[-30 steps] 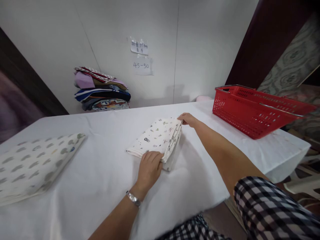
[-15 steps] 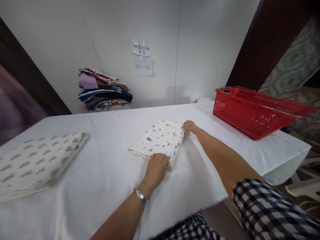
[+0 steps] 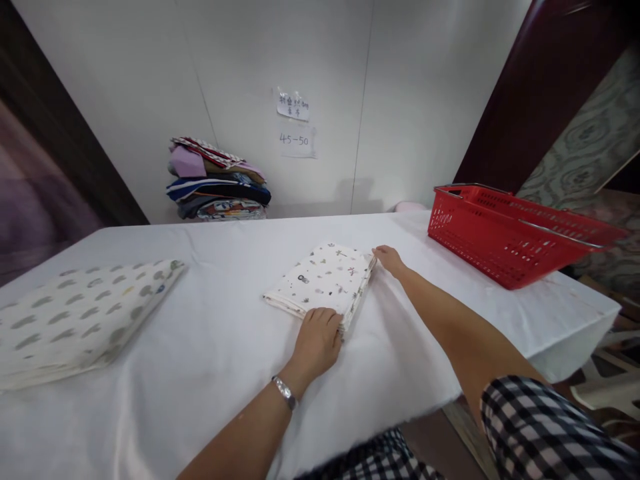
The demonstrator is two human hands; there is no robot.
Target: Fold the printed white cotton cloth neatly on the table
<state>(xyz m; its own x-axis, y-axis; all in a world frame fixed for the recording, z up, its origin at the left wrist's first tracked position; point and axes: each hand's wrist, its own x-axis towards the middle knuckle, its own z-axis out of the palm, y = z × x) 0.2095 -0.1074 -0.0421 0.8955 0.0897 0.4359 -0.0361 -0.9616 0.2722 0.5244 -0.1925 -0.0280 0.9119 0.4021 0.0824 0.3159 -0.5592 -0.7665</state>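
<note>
A folded white cloth (image 3: 320, 280) with small palm and animal prints lies on the white-covered table. My left hand (image 3: 319, 337), with a silver bracelet at its wrist, grips the cloth's near corner; the fingers lie over the top and the thumb is hidden or low at the edge. At the far right corner, my right hand (image 3: 390, 259) pinches the layered edge between its fingers. Off to the left lies a second folded cloth (image 3: 75, 313), cream with grey blotch prints, which neither hand touches.
A red plastic basket (image 3: 493, 240) with metal handles stands at the table's right end. Stacked folded fabrics (image 3: 220, 183) sit behind the table's far edge against the wall. Two paper notes (image 3: 297, 141) are fixed to the wall. The white tablecloth (image 3: 210, 400) hangs over the near edge.
The camera view has shifted slightly, so most of the scene sits a little further right. Both hands keep their places at the same corners of the printed cloth.
</note>
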